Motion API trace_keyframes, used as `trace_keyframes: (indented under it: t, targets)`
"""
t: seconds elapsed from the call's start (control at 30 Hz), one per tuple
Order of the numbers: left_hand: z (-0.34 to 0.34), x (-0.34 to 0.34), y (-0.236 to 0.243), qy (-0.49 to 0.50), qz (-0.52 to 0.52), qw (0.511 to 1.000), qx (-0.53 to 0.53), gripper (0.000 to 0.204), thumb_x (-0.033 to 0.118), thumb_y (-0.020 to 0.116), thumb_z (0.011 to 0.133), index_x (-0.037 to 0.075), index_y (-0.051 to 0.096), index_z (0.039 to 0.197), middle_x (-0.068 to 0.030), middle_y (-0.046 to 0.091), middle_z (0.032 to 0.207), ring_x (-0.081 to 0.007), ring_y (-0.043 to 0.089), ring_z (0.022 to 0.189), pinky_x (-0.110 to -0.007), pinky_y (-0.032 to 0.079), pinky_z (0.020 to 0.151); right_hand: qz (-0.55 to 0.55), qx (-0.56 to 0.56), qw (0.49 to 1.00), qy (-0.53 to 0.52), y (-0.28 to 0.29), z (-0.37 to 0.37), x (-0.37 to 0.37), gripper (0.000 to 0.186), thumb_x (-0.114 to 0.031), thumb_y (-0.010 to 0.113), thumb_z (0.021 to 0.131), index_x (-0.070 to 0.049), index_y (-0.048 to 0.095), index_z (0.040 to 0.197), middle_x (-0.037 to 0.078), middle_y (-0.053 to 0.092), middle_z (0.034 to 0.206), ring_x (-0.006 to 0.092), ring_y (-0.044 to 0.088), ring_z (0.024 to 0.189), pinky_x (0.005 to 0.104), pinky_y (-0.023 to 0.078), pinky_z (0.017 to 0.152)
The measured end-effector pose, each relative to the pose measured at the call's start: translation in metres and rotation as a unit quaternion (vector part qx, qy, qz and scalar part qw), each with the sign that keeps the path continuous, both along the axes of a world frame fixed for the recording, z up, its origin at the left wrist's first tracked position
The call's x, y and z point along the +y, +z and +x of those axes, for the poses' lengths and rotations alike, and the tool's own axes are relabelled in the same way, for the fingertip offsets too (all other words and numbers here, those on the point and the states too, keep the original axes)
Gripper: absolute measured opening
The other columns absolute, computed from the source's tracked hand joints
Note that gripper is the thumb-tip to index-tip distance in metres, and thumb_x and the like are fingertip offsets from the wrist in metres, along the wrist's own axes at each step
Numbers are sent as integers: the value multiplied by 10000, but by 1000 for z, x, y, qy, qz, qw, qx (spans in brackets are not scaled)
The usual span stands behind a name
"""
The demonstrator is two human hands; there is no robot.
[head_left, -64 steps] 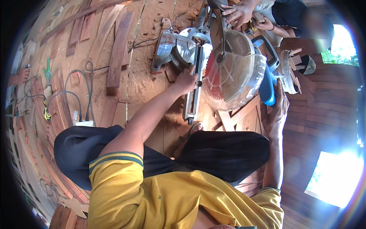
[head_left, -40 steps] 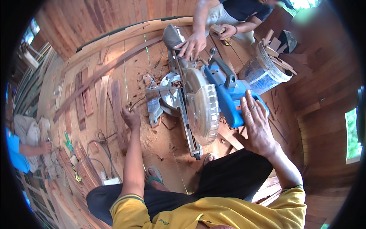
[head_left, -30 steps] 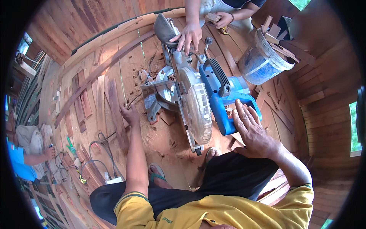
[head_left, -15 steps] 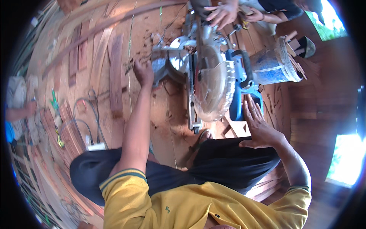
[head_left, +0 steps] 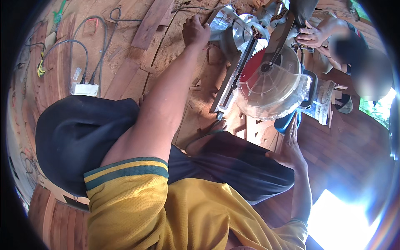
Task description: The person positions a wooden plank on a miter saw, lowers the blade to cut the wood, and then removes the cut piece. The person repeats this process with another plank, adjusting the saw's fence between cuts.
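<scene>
A miter saw [head_left: 266, 79] with a clear round blade guard, a red toothed blade [head_left: 252, 68] and a blue housing [head_left: 285, 121] stands on the floor ahead of me. My left hand [head_left: 196, 32] is closed beside the left end of its metal base [head_left: 221, 23]; the curled fingers hide whatever they hold. Against the blue housing, at the saw's near right side, my right hand [head_left: 289, 146] rests with its fingers stretched out. Another person's hand [head_left: 310, 35] touches the far part of the saw.
A white power strip [head_left: 84, 88] with plugged-in cords lies at the left. Reddish wood planks [head_left: 152, 23] are spread over the floor. Behind the saw, to the right, a bucket [head_left: 323, 102] holds wood offcuts. The other person [head_left: 354, 50] crouches at the far right.
My view has turned, so the saw appears tilted and farther right. More of the red blade shows through the guard. My right hand remains at the blue housing, my left by the base.
</scene>
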State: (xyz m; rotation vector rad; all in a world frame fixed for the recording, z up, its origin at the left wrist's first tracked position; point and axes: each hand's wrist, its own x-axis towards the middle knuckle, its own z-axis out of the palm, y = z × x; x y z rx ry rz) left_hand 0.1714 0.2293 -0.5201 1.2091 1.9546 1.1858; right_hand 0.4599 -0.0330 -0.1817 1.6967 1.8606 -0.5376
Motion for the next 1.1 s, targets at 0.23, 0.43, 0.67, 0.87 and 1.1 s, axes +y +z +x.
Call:
trace_keyframes:
  t: [0.23,0.43,0.67,0.87,1.1]
  targets:
    - [-5,6,-14,24,7,1000,8,440,302,687,877,65,664,1247,-218,664,1246,-395,635,1179,-507,522,1019,38,0,999,13,-1,0,-2,1534,-396,945,688,19,-188,1636,290,-90,1736,425,-39,1627,486,105,1337]
    - [-5,19,-12,10,12,1000,-3,451,302,699,875,47,660,1245,-238,676,1221,-411,633,1176,-507,515,1014,293,-8,955,40,-6,7,-1,1120,-120,828,851,3,83,1679,274,304,1675,458,356,1518,493,340,1238]
    - [-18,7,-17,0,7,1000,20,455,257,702,896,0,646,1267,-246,666,1236,-411,629,1184,-486,505,1040,528,-3,849,-33,22,6,20,952,-13,749,875,-29,232,1673,278,564,1471,429,592,1295,507,474,1097]
    - [-27,9,-15,2,25,999,45,426,252,708,902,5,649,1244,-240,667,1205,-408,634,1165,-474,511,1024,584,-44,810,-23,32,2,38,847,-68,765,869,-27,359,1611,235,435,1627,435,483,1445,504,416,1187]
    - [10,46,36,-109,237,960,102,324,206,690,917,35,694,1192,-175,705,1223,-374,654,1141,-472,508,1033,569,-29,820,-57,36,-3,36,826,-83,776,863,-25,394,1593,244,449,1611,451,484,1435,527,408,1182]
